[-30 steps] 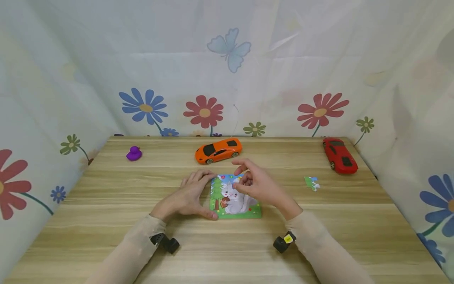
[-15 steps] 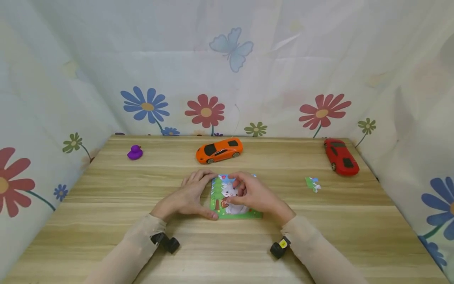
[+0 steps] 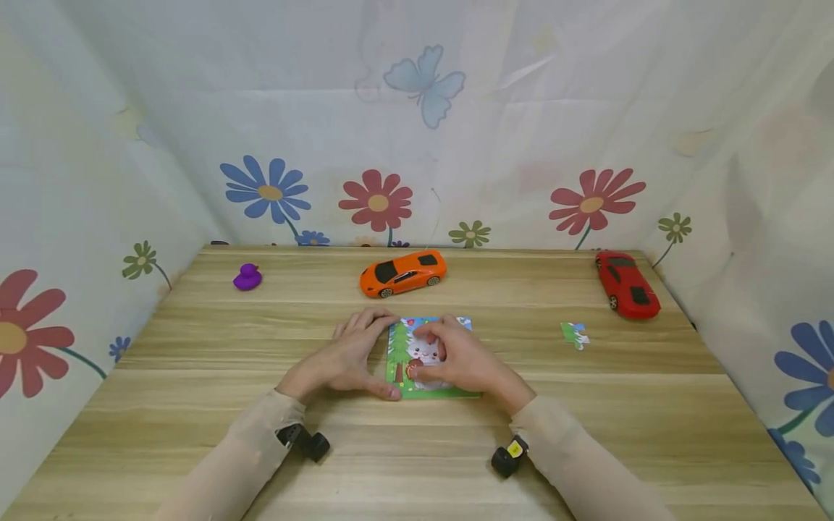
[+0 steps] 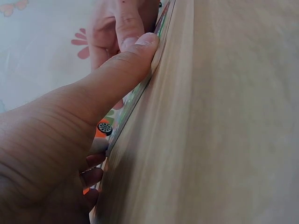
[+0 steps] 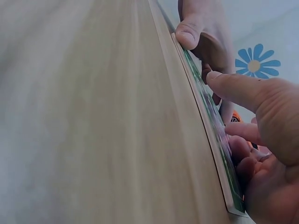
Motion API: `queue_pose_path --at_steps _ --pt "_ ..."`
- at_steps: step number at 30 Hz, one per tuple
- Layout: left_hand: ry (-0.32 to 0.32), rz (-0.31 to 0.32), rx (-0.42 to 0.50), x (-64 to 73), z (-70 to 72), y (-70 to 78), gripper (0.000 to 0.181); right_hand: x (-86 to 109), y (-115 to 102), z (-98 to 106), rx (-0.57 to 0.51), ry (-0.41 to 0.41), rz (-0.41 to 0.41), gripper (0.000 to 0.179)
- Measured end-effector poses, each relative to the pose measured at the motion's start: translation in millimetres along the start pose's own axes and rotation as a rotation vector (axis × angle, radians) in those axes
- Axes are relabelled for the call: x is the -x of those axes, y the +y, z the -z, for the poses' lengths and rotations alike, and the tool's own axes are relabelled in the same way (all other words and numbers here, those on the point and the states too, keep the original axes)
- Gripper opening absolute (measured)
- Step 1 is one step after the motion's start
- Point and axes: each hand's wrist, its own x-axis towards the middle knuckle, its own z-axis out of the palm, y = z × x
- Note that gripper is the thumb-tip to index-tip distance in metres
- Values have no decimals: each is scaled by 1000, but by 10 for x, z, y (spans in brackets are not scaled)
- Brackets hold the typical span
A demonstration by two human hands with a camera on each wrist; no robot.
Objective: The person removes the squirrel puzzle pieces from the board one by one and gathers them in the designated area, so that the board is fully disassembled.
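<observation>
A jigsaw puzzle board with a white cartoon animal and a green tree lies flat on the table. My left hand holds its left side, thumb on the near corner, fingers at the far one. Over the picture sits my right hand, covering much of its right half. In the right wrist view the thumb and index finger are apart, their tips at the board's surface, with the other fingers curled; no piece shows between them. A loose puzzle piece, green, white and blue, lies to the right.
Behind the board stands an orange toy car. A red toy car is at the back right, and a purple toy duck at the back left. The wooden table meets a flower-print curtain at its back edge.
My right hand has come down and slightly left onto the picture, covering more of the animal. The left hand keeps its hold on the board's left side.
</observation>
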Motion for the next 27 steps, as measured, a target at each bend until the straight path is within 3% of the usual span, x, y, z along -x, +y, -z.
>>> queue_pose_path --at_steps 9,17,27 --pt "-3 2 -15 -2 -5 -16 139 9 -53 -48 12 37 -1 50" --pt "-3 1 -8 2 23 1 138 -25 -85 -138 49 99 -12 51" --pt "2 -4 -7 -4 1 -12 136 -24 -113 -157 37 112 -23 51"
